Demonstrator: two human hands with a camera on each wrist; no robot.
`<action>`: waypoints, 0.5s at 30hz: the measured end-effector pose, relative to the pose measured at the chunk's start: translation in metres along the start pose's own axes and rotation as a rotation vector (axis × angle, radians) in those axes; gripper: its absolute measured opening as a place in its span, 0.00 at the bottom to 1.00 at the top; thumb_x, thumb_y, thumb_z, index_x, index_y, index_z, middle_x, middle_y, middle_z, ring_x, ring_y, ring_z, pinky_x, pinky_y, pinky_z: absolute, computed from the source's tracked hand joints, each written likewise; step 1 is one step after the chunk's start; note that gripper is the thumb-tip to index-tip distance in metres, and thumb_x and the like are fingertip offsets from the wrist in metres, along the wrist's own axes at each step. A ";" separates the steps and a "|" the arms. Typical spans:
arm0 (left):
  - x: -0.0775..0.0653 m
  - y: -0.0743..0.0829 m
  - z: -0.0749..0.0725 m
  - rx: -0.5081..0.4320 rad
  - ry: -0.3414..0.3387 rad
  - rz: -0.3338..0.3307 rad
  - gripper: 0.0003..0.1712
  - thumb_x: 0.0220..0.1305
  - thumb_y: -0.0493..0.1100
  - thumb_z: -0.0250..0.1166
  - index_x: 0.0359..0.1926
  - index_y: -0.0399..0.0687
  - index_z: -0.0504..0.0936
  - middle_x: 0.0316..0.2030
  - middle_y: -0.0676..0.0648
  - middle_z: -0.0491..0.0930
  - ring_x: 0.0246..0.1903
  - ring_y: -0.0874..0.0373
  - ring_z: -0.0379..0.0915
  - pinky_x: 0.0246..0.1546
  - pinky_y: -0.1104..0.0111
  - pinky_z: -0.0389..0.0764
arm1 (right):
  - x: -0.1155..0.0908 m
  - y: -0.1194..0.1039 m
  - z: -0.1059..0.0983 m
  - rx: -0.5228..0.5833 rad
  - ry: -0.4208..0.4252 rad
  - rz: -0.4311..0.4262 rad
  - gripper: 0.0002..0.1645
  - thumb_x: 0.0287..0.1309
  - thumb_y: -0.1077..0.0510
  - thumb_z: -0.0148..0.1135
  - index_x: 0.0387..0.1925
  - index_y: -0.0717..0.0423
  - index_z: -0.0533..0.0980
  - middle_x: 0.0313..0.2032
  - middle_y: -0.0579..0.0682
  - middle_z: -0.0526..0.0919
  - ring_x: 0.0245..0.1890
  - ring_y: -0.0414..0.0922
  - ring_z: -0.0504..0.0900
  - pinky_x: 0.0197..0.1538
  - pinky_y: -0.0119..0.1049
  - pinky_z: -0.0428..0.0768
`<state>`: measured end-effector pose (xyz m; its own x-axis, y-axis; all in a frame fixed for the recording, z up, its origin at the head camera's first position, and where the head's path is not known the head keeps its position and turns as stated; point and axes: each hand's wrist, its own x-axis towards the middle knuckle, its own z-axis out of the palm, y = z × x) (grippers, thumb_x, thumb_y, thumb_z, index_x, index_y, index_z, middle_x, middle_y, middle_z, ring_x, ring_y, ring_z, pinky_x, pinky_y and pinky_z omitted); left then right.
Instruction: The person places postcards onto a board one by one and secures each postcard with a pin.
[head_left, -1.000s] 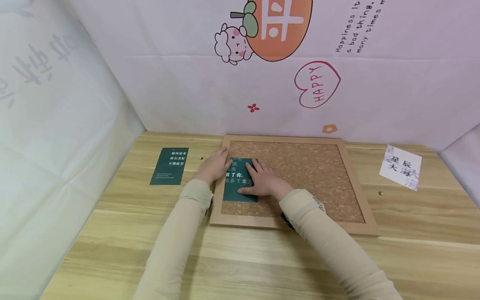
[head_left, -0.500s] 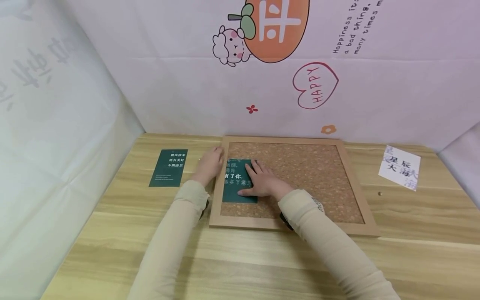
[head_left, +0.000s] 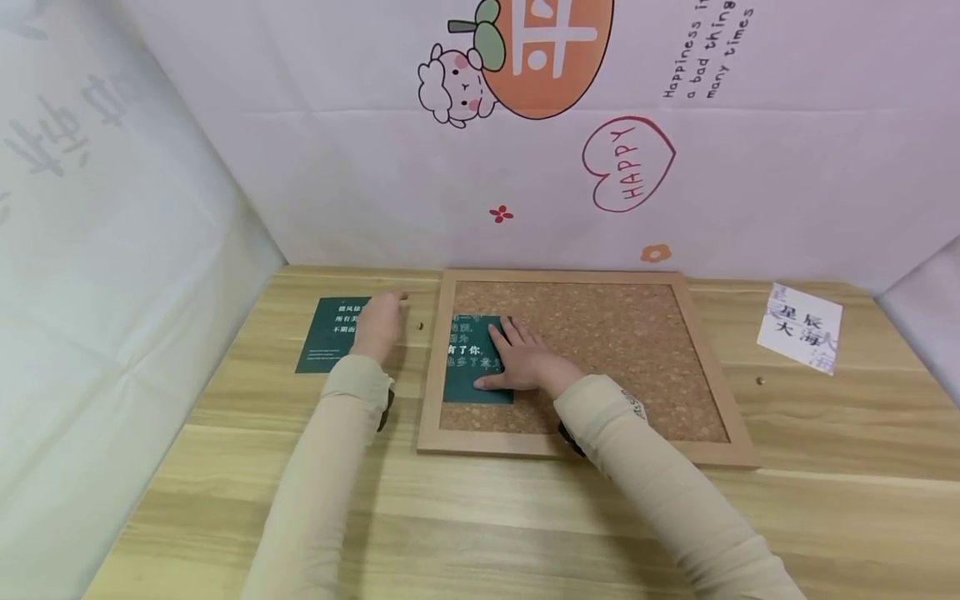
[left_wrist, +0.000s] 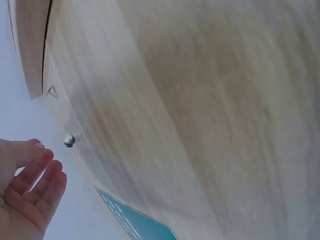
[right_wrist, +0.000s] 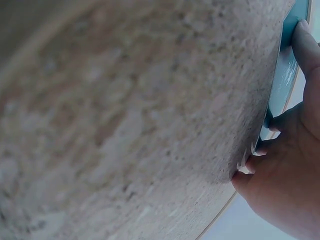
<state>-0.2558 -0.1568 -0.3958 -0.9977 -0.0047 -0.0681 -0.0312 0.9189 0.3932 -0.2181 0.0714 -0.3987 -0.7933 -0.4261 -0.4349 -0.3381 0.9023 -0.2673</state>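
Note:
My left hand [head_left: 378, 327] is over the table beside the left green card [head_left: 326, 342], hiding part of that card's right side. In the left wrist view its fingers are loosely bent with nothing between them. A small round-headed metal tack [left_wrist: 69, 141] lies close to the fingertips; in the head view a tack [head_left: 421, 326] shows between this hand and the board. My right hand [head_left: 528, 360] rests with spread fingers on the right part of another green card [head_left: 472, 387], which lies on the cork board [head_left: 600, 350] at its left side.
The board's wooden frame [head_left: 570, 277] lies near the back wall cloth [head_left: 360, 192]. At the right are a white card [head_left: 801, 327] with dark characters and a small tack [head_left: 761, 381]. A tiny triangular piece [left_wrist: 53, 92] lies near the frame's corner.
My left hand has left the board's left edge and moved left to the other green card. My right hand and the card under it stay in place.

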 end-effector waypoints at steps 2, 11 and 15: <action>0.000 -0.002 -0.002 0.010 -0.006 -0.019 0.23 0.72 0.30 0.43 0.64 0.40 0.70 0.63 0.37 0.71 0.61 0.43 0.70 0.59 0.53 0.74 | 0.000 0.000 -0.001 0.000 -0.001 0.001 0.59 0.59 0.31 0.54 0.75 0.55 0.37 0.76 0.59 0.31 0.76 0.57 0.32 0.76 0.54 0.41; 0.000 -0.011 -0.001 0.043 -0.031 -0.042 0.20 0.70 0.33 0.50 0.61 0.41 0.74 0.61 0.40 0.75 0.59 0.44 0.73 0.55 0.53 0.77 | 0.000 0.001 -0.001 -0.024 -0.005 -0.001 0.59 0.60 0.30 0.52 0.75 0.55 0.36 0.76 0.59 0.31 0.76 0.57 0.32 0.77 0.53 0.40; -0.002 -0.013 0.000 0.053 -0.031 -0.031 0.19 0.70 0.34 0.51 0.59 0.40 0.75 0.59 0.39 0.76 0.57 0.44 0.75 0.53 0.52 0.79 | 0.000 0.000 0.000 -0.027 -0.016 -0.003 0.59 0.60 0.30 0.51 0.75 0.55 0.35 0.76 0.59 0.29 0.76 0.56 0.31 0.77 0.53 0.40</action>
<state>-0.2536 -0.1688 -0.4005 -0.9939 -0.0222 -0.1082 -0.0581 0.9381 0.3414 -0.2182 0.0720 -0.3984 -0.7839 -0.4299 -0.4480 -0.3543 0.9022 -0.2459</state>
